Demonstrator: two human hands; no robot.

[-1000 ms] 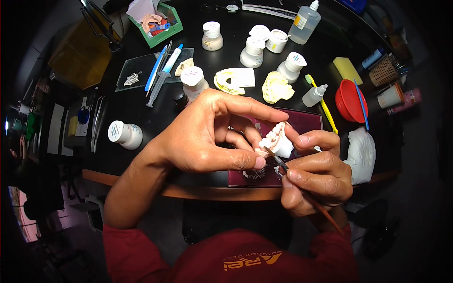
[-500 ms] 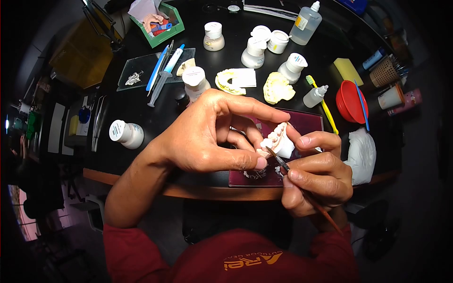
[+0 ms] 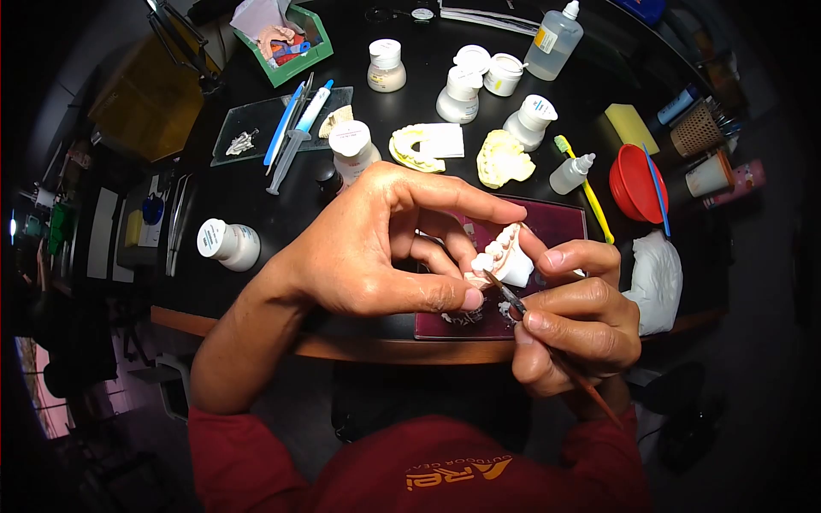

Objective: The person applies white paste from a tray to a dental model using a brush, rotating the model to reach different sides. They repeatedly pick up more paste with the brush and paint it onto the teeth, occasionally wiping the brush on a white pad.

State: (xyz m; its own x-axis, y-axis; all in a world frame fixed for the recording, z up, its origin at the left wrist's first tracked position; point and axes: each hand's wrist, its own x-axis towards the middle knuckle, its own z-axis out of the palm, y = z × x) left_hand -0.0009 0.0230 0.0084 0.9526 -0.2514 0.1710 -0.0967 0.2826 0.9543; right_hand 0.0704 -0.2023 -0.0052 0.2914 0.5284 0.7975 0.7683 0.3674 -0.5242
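My left hand (image 3: pixel 376 248) is closed around the ends of a dental model (image 3: pixel 506 256), a pink and white cast with a row of white teeth, between thumb and fingers. In my right hand (image 3: pixel 581 321) is a fine brush (image 3: pixel 560 361) with a reddish-brown handle, gripped like a pen. Its dark tip lies against or very close to the teeth at the model's lower left. The model is held above a dark red mixing slab (image 3: pixel 556 224), where white smears of material (image 3: pixel 466 316) show beneath my hands.
Beyond my hands stand several white-capped jars (image 3: pixel 353 147), yellowish casts (image 3: pixel 505 160) and a dropper bottle (image 3: pixel 572 174). A red bowl (image 3: pixel 637 186) and crumpled white tissue (image 3: pixel 657 282) lie right. Syringes (image 3: pixel 299 137) rest on a glass plate at left, near a green box (image 3: pixel 299 64).
The brush tip and my right hand have shifted very slightly. My left hand keeps the dental model in nearly the same place.
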